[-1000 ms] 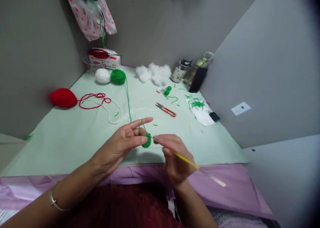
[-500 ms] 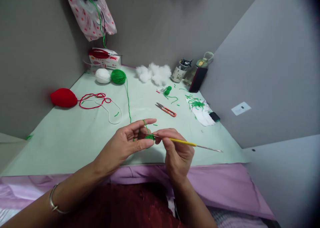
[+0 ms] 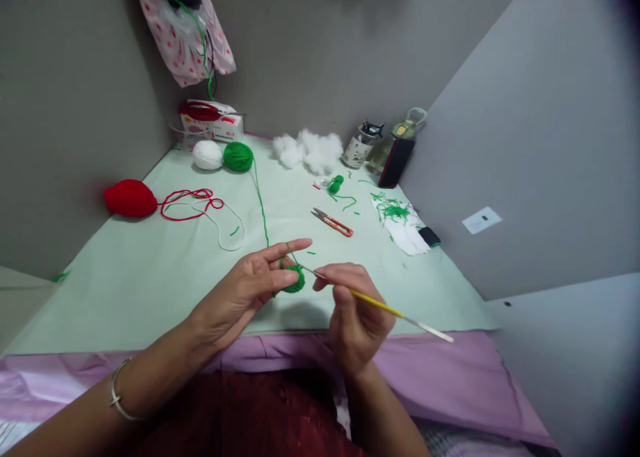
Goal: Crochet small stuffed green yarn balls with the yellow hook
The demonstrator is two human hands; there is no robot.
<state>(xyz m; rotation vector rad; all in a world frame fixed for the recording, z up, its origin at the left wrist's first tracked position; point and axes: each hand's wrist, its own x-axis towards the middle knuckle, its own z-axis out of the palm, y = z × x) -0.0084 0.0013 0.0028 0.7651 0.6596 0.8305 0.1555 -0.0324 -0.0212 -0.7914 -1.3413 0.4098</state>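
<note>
Between thumb and fingers, my left hand (image 3: pixel 253 280) pinches a small round green crochet piece (image 3: pixel 296 280). Green yarn (image 3: pixel 263 217) loops over its raised index finger and runs back to a green yarn ball (image 3: pixel 239 157). My right hand (image 3: pixel 357 310) grips a crochet hook (image 3: pixel 377 302) with a yellow handle, held like a pencil. The hook's thin tip meets the upper edge of the green piece; whether it sits inside a stitch is too small to tell.
Orange thread snips (image 3: pixel 336 223) lie beyond my hands. Further back are white stuffing (image 3: pixel 315 151), a white yarn ball (image 3: pixel 207 155), a pen holder (image 3: pixel 357 147) and a phone (image 3: pixel 397 162). Red yarn (image 3: pixel 131 199) lies left; green scraps (image 3: pixel 395 211) lie right on white paper.
My right hand has moved slightly right and down, tilting the hook more steeply. The green piece has turned so that more of its round face shows beside my left thumb.
</note>
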